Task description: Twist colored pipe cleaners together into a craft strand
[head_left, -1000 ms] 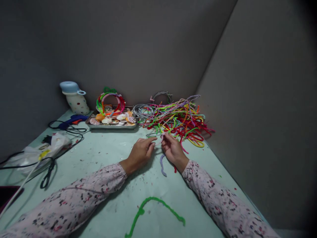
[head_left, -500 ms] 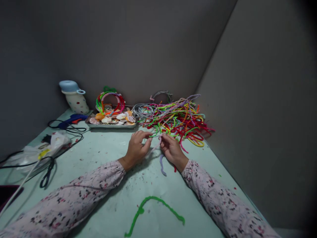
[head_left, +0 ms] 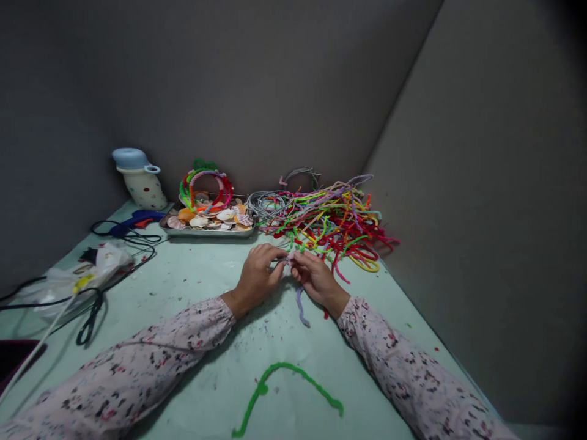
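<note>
at the middle of the pale green table [head_left: 192, 278], just on the near side of a heap of coloured pipe cleaners [head_left: 342, 208], a pale pipe cleaner [head_left: 290, 256] sits between the fingertips of two hands. the left hand [head_left: 259, 274] appears to pinch it from the left with thumb and forefinger; the right hand [head_left: 316, 278] pinches it from the right, its other fingers curled beneath. neither hand is the nearer: the two sets of tips all but meet, and only a short stretch of the piece shows between them. that stretch seems to run crosswise, from hand to hand, but the fingers hide too much for its long axis to be told with certainty.

just below the right hand, a purple pipe cleaner [head_left: 301, 308] points back toward the wearer; whether it joins the held piece cannot be told. nearer the wearer, well apart from both hands, a green pipe cleaner [head_left: 280, 366] lies in an arch, its ends toward the body. beyond the left hand stands a tray [head_left: 208, 234] of shells [head_left: 199, 222].
</note>
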{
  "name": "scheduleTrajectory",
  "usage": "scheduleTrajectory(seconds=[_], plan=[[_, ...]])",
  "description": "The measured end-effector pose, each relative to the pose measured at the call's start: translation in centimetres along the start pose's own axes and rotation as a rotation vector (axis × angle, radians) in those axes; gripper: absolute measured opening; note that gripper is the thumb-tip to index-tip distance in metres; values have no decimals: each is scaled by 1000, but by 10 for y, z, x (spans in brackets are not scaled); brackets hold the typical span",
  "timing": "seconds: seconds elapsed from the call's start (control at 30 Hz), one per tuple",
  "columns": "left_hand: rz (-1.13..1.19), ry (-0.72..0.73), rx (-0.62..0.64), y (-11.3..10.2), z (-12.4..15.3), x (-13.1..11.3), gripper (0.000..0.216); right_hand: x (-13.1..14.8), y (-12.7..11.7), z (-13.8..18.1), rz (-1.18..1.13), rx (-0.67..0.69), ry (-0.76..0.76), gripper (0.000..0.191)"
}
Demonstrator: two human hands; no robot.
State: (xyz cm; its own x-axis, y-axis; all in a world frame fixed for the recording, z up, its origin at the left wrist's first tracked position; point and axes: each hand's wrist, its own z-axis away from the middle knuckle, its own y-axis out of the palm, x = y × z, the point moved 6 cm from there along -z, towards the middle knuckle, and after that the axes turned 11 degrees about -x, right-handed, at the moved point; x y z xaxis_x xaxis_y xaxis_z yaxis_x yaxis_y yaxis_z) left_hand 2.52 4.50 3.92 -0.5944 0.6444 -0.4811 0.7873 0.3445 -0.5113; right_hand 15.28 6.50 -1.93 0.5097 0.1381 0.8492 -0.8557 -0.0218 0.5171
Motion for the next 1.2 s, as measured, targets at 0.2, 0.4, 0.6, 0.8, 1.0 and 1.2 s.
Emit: scheduleTrajectory(seconds=[0.2, 0.4, 0.6, 0.8, 1.0, 1.2], plan=[[27, 1, 19, 2, 2, 1, 13, 0, 0, 0, -20, 9, 5, 18], [64, -16, 80, 5, 3, 0, 16, -1, 0, -2, -26, 17, 14, 19], [106, -73, 112, 7, 3, 4, 20, -3, -1, -1, 8, 21, 15, 19], [123, -89, 132, 9, 3, 5, 20, -3, -2, 0, 40, 23, 11, 20], [149, -83, 138, 9, 3, 3, 19, -4, -2, -3, -6, 27, 19, 17], [95, -50, 96, 7, 3, 2, 15, -3, -2, -3, -36, 18, 27, 16]])
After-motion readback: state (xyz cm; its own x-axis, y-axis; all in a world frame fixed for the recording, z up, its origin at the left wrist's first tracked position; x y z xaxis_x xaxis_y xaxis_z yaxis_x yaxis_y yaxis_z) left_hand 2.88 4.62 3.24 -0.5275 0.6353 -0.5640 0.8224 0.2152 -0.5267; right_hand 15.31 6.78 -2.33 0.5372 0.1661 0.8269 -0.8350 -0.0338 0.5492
